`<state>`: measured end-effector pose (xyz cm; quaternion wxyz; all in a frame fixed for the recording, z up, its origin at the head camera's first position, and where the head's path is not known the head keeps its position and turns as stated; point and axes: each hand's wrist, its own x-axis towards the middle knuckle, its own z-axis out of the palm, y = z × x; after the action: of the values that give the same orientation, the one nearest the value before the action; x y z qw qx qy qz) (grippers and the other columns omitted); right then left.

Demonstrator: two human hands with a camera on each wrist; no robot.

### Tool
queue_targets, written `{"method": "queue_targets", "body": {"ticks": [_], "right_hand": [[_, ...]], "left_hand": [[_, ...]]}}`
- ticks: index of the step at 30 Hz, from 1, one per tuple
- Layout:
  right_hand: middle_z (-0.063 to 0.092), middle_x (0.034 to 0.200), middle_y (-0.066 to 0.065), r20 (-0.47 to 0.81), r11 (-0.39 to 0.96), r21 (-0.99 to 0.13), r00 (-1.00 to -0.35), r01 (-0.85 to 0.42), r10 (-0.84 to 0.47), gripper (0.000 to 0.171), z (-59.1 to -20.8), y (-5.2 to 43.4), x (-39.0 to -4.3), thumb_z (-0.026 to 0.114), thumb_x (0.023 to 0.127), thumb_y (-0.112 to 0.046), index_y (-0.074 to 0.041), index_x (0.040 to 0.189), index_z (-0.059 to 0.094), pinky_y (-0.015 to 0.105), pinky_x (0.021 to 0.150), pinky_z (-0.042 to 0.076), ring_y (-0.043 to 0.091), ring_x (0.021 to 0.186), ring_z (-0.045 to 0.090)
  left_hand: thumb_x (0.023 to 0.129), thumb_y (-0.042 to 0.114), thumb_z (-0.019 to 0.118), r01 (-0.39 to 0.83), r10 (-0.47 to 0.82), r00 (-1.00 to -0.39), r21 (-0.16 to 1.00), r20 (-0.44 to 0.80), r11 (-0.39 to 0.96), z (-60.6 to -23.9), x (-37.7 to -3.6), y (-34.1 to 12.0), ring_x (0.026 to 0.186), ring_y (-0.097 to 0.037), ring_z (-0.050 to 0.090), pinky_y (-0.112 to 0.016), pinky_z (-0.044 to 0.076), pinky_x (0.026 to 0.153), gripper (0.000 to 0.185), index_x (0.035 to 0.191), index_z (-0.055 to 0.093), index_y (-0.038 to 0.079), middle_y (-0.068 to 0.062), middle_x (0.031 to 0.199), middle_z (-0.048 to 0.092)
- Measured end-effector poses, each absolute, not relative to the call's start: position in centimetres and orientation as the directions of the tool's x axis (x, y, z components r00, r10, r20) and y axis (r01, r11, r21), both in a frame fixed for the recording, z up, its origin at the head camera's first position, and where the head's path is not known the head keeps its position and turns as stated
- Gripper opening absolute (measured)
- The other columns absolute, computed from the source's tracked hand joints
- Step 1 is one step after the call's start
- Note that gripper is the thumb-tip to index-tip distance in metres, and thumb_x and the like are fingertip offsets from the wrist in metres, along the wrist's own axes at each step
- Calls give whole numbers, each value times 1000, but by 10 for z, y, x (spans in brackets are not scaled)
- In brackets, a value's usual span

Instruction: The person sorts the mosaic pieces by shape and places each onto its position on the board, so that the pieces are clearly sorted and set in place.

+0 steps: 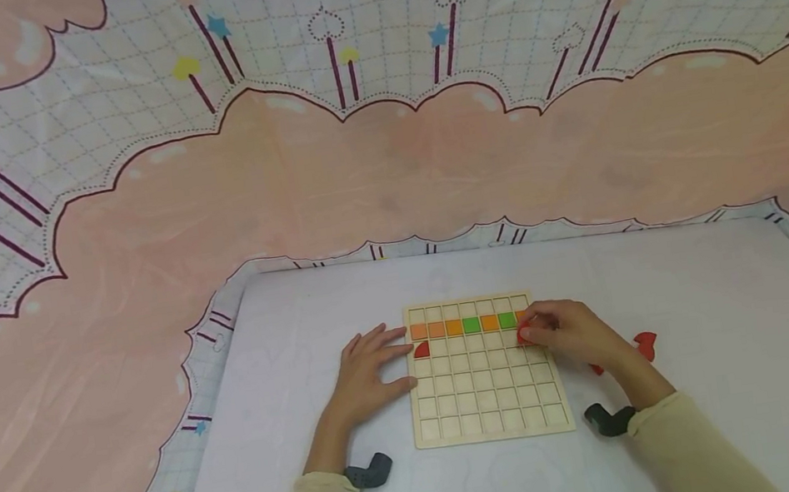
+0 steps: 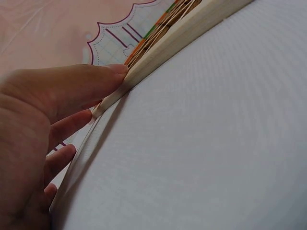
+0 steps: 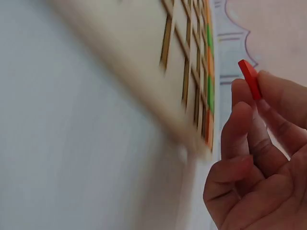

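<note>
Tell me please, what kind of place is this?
Probably a tabletop play or craft corner indoors. A wooden grid board with coloured tiles lies on a white table, and a pink cloud-patterned cloth hangs behind. The right hand pinches a red piece.

— How is the left hand placed?
— It is laid flat, palm down, with the fingers stretched out toward the right; the forearm is angled in from the near left.
— And the right hand?
— It is raised slightly, with the fingertips pinched together; the sleeved forearm is extended from the near right.
</note>
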<state>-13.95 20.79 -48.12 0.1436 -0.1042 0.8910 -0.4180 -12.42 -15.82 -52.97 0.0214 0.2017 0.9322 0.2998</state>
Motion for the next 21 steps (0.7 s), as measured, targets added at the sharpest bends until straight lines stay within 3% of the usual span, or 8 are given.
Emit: {"method": "queue_targets", "body": {"ticks": [10, 15, 21], "right_hand": [[71, 90, -2, -128, 570, -817, -937, -86, -325, 10, -484, 166, -147, 78, 90, -25, -16, 92, 73, 29, 76, 50, 17, 85, 60], [72, 89, -2, -102, 538, -835, -926, -119, -363, 11, -486, 149, -150, 79, 89, -25, -17, 95, 75, 29, 76, 53, 16, 82, 62], [72, 86, -2, -110, 519, -851, -941, -77, -320, 16, -491, 132, -153, 80, 89, -22, -14, 99, 72, 31, 77, 51, 14, 81, 64]], "left_hand": [[83, 41, 78, 357, 387, -919, 582, 78, 731, -529, -124, -159, 154, -26, 31, -59, 15, 125, 53, 130, 71, 20, 4, 154, 53], [83, 41, 78, 362, 389, -918, 577, 82, 732, -528, -124, -159, 154, -26, 31, -59, 15, 125, 52, 131, 71, 20, 3, 154, 54], [83, 41, 78, 360, 389, -918, 585, 82, 727, -530, -124, -159, 154, -26, 31, -60, 15, 125, 52, 130, 71, 20, 3, 154, 54]]}}
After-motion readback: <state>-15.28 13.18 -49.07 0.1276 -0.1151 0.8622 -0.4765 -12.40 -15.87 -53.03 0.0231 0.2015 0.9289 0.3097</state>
